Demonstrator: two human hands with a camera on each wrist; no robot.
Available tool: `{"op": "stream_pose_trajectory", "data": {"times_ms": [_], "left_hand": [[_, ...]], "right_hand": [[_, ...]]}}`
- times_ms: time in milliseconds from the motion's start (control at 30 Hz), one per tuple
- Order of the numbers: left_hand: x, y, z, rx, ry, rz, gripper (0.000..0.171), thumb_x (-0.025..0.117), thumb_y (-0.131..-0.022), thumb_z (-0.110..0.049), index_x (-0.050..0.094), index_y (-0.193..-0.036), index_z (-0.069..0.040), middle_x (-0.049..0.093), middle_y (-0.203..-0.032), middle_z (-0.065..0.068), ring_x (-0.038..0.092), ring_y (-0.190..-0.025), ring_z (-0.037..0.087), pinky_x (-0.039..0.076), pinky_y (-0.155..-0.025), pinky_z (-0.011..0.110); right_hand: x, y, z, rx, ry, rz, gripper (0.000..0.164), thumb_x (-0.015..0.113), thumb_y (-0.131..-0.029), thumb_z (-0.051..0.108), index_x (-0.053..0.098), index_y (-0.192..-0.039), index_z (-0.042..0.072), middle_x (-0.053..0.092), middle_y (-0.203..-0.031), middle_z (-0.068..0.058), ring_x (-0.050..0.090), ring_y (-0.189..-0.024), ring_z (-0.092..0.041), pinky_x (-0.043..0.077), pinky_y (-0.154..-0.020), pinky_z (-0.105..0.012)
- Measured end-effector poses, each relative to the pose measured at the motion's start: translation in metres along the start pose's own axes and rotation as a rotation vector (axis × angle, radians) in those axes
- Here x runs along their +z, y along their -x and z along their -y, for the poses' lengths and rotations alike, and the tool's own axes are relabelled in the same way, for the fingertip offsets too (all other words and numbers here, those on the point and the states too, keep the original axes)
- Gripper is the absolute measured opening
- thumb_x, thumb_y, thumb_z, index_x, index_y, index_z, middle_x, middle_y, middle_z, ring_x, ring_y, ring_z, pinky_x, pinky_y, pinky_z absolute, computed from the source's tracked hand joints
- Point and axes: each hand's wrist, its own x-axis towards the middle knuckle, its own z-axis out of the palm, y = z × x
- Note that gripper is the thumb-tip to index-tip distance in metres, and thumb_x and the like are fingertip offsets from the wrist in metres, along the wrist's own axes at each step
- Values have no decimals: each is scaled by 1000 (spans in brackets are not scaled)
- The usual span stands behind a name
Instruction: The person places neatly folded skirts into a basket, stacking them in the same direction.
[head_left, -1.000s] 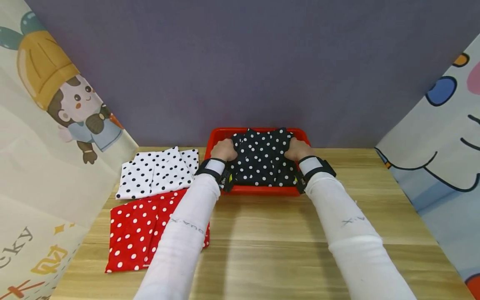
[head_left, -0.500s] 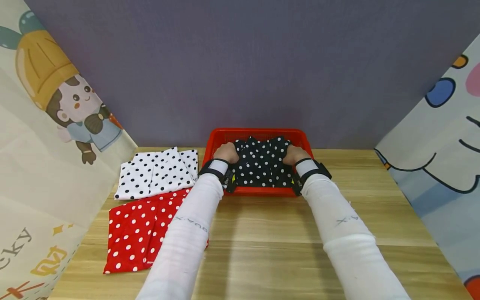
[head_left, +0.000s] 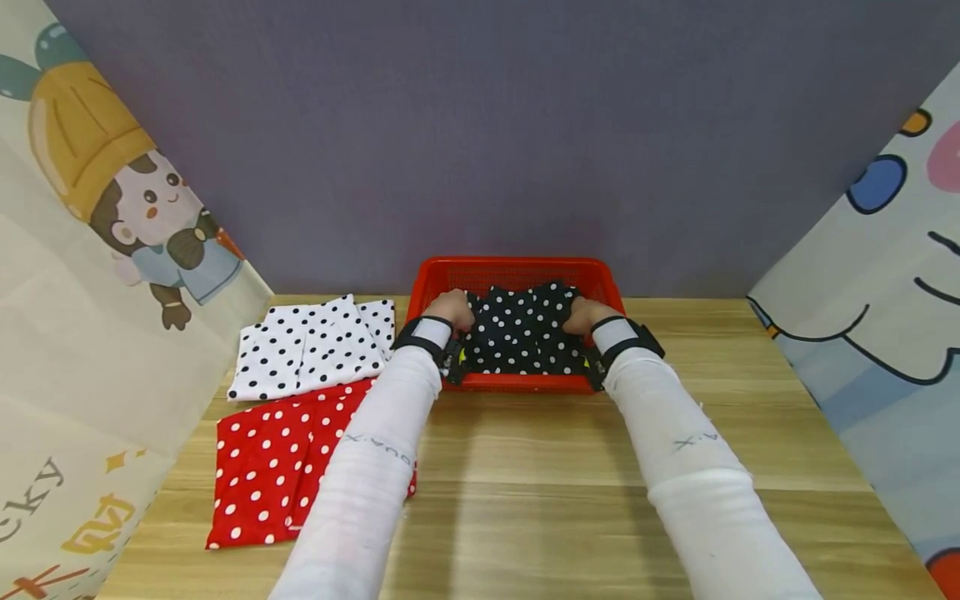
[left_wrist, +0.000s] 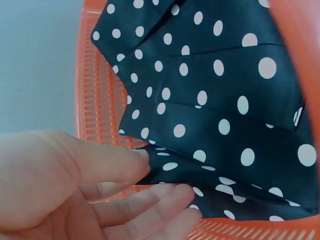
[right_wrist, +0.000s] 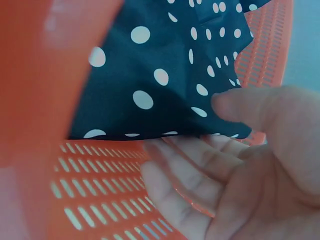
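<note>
A folded black cloth with white polka dots [head_left: 525,333] lies inside the red plastic basket [head_left: 517,383] in the head view. My left hand [head_left: 452,309] holds its left edge, the thumb at a dotted fold and the fingers on the other side, as the left wrist view shows. At the opposite edge, my right hand [right_wrist: 250,150] has its thumb on top of the black cloth and its fingers beneath. Both hands are inside the basket walls. Part of the cloth's underside is hidden.
On the wooden table [head_left: 517,492], a folded white cloth with black dots [head_left: 315,350] lies left of the basket. A red cloth with white dots [head_left: 262,475] is in front of it, partly under the left sleeve [head_left: 375,467]. A grey panel [head_left: 510,142] rises behind.
Both hands have lowered the black cloth deeper into the basket, so more of the far basket wall shows above it. The white and red cloths have stayed put.
</note>
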Motion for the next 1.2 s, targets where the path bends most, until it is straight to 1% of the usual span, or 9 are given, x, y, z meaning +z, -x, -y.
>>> {"op": "stream_pose_trajectory", "data": {"times_ms": [100, 167, 267, 400, 633, 767, 933, 1067, 1200], "left_hand": [[-2, 2, 2, 9, -17, 18, 21, 56, -83, -10, 60, -101, -1, 61, -94, 15, 52, -46, 14, 41, -46, 23], [-3, 5, 3, 18, -40, 23, 24, 57, -83, -14, 60, -103, -1, 60, -95, 13, 52, -56, 16, 41, -52, 24], [-4, 11, 5, 22, -69, 25, 29, 57, -82, -20, 61, -105, -3, 59, -97, 10, 50, -73, 19, 42, -62, 28], [-5, 16, 8, 20, -74, 30, 34, 58, -82, -25, 60, -108, -4, 59, -100, 10, 51, -84, 21, 44, -72, 31], [-9, 27, 12, 60, -90, 30, 32, 56, -83, -27, 62, -105, -4, 59, -97, 10, 52, -84, 22, 44, -73, 33], [-10, 32, 14, 106, -142, 2, 29, 54, -85, -30, 62, -98, -5, 58, -92, 8, 52, -81, 22, 44, -73, 34], [-12, 42, 14, 167, -182, -64, 26, 54, -86, -32, 63, -88, -7, 59, -85, 7, 55, -78, 22, 46, -70, 35], [-11, 53, 14, 220, -206, -132, 28, 55, -87, -31, 65, -101, -10, 64, -95, 8, 59, -83, 24, 48, -67, 37], [-9, 66, 14, 276, -242, -188, 31, 57, -88, -31, 63, -111, -12, 64, -108, 9, 61, -92, 28, 50, -69, 41]], "right_hand": [[8, -34, -25, -52, 15, 36, 63, 50, -88, 34, 37, -133, -8, 53, -118, -19, 54, -99, -28, 44, -90, -38], [8, -35, -28, -49, 27, 55, 63, 49, -88, 38, 41, -130, -9, 55, -118, -21, 53, -102, -30, 42, -94, -40], [0, 0, -6, -13, 34, 86, 62, 43, -92, 35, 36, -133, -12, 48, -128, -26, 48, -113, -35, 34, -103, -46], [-6, 36, 12, -44, 19, 77, 60, 38, -94, 28, 27, -136, -14, 39, -135, -30, 41, -122, -38, 30, -106, -44], [-6, 47, 18, -65, 72, 64, 58, 37, -95, 27, 28, -137, -12, 35, -139, -30, 37, -127, -38, 25, -108, -45], [-8, 53, 21, -141, 133, -24, 53, 39, -93, 24, 38, -132, -12, 43, -133, -29, 42, -122, -39, 31, -105, -46], [-8, 68, 24, -226, 140, -165, 40, 47, -90, 20, 53, -118, -8, 59, -110, -23, 56, -96, -33, 44, -89, -44], [-5, 79, 24, -278, 139, -291, 24, 52, -87, 15, 56, -103, -3, 60, -88, -14, 54, -77, -25, 45, -76, -40], [2, 89, 23, -333, 174, -390, 14, 55, -85, 11, 56, -95, 1, 57, -79, -9, 52, -71, -23, 44, -69, -37]]}}
